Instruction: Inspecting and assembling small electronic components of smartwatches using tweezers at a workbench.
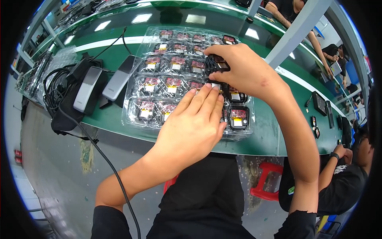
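Observation:
A clear plastic blister tray lies on the green bench in front of me. Its pockets hold small red circuit boards with white and yellow parts; some at the right, such as this black square housing, sit in black frames. My right hand curls thumb and fingers around several black square housings bunched together over the tray's right side. My left hand lies flat, fingers stretched out, its fingertips on the tray beside a white-topped module. The palm hides the pockets beneath it.
Left of the tray stand two grey-and-black devices and a bundle of black cables. One cable hangs across my left forearm. A grey metal post rises at the right. Another person's hand rests near the bench edge; a red stool is below.

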Action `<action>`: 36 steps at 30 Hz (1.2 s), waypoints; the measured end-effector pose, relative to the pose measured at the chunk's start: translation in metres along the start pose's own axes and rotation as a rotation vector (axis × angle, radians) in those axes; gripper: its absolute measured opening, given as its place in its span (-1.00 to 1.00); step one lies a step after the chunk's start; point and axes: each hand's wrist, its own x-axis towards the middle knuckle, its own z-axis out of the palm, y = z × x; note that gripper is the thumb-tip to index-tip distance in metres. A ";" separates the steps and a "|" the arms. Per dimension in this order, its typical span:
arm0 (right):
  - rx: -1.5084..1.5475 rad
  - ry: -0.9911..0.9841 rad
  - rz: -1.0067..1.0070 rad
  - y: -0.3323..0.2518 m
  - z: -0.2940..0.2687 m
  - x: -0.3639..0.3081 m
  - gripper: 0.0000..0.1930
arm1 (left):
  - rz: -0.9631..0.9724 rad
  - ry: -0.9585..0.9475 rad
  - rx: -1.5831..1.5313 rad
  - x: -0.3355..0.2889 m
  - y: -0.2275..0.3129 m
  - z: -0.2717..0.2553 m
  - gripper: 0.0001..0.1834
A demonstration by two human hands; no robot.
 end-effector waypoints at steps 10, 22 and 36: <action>0.027 0.011 0.036 0.004 -0.006 -0.003 -0.45 | -0.015 0.000 -0.025 0.002 0.001 0.001 -0.51; -0.123 0.032 -0.028 0.042 -0.001 0.045 -0.44 | -0.007 0.016 -0.114 0.005 -0.005 -0.005 -0.52; -0.103 -0.127 0.020 0.071 -0.006 0.089 -0.52 | -0.028 0.043 -0.157 0.002 -0.006 -0.003 -0.52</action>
